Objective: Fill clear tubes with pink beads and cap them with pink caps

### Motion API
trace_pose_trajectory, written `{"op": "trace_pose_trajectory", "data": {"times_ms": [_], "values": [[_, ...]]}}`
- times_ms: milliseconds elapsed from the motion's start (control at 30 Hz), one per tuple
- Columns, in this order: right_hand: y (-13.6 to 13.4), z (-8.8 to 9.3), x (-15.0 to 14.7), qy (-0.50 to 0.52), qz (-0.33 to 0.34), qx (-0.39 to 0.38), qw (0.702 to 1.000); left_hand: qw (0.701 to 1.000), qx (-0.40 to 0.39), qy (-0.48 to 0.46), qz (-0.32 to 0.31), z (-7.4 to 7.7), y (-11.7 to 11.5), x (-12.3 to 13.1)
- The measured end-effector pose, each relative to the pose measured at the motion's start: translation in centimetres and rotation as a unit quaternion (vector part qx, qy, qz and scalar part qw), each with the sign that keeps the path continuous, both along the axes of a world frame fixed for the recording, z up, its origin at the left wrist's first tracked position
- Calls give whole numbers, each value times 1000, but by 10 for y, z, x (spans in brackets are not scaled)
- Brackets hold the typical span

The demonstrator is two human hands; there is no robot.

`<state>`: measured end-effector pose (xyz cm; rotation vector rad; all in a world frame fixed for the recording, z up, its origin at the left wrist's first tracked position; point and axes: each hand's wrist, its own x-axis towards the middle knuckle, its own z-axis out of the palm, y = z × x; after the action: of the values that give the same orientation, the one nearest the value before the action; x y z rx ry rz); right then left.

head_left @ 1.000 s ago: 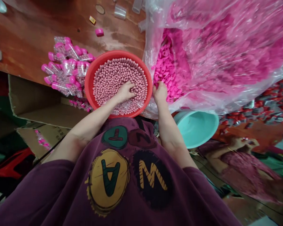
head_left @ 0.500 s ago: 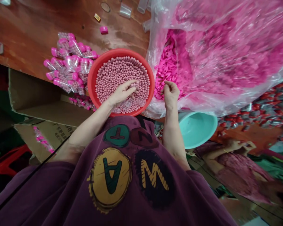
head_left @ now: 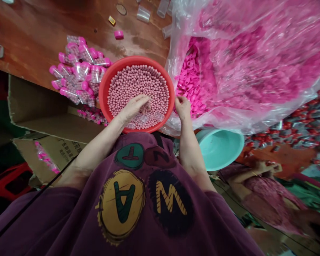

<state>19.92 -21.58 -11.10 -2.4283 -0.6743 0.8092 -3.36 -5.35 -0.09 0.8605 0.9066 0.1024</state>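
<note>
A red bowl [head_left: 104, 87] full of small pink balls [head_left: 138, 83] sits at the table's near edge. My left hand [head_left: 132, 108] lies in the bowl, palm down, fingers stretched over the balls and over some clear tubes [head_left: 142, 119] at the bowl's near side. My right hand [head_left: 182, 106] is closed at the mouth of a big clear plastic bag [head_left: 256, 60] of bright pink caps [head_left: 192, 81]; what its fingers hold is hidden. A heap of clear tubes with pink caps [head_left: 78, 74] lies left of the bowl.
The brown table [head_left: 29, 35] carries loose empty tubes [head_left: 143, 14] and one pink cap [head_left: 118, 34] at the back. A teal basin [head_left: 220, 147] sits below the bag. An open cardboard box [head_left: 50, 121] stands lower left. Another person [head_left: 266, 192] works at lower right.
My right hand lifted from the caps with fingers curled, then dropped back to the bag's mouth. My left hand stayed in the bowl, shifting slightly toward its near side.
</note>
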Motion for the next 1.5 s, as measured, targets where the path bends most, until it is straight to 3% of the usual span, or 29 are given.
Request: {"op": "trace_pose_trajectory", "data": {"times_ms": [100,233,367,467,567,700,800,900,1067,1200,1500], "values": [[14,-15,9,-76,-30,10,997,1000,-3,10,-1,3,-1,1],[26,-33,9,-74,-14,-30,997,1000,-6,14,-7,6,-3,3],[16,-27,13,-107,-52,21,993,999,-49,-17,5,3,-3,4],[7,2,8,-89,-54,137,985,995,-72,-64,14,-3,-3,5],[11,47,-16,3,27,225,974,994,-69,-89,14,-7,-6,7],[28,100,-53,45,128,260,956,996,-23,-84,11,-7,-11,8],[36,119,-63,30,177,254,950,997,16,-79,11,-10,-11,4],[37,120,-62,23,214,247,945,996,31,-80,-1,-14,-7,-3],[36,103,-62,-6,256,229,939,996,31,-72,-31,-18,1,-14],[38,95,-67,-59,215,229,948,998,16,-60,-19,-16,3,-20],[44,107,-85,22,192,257,947,996,22,-84,-9,-17,-5,-15]]}}
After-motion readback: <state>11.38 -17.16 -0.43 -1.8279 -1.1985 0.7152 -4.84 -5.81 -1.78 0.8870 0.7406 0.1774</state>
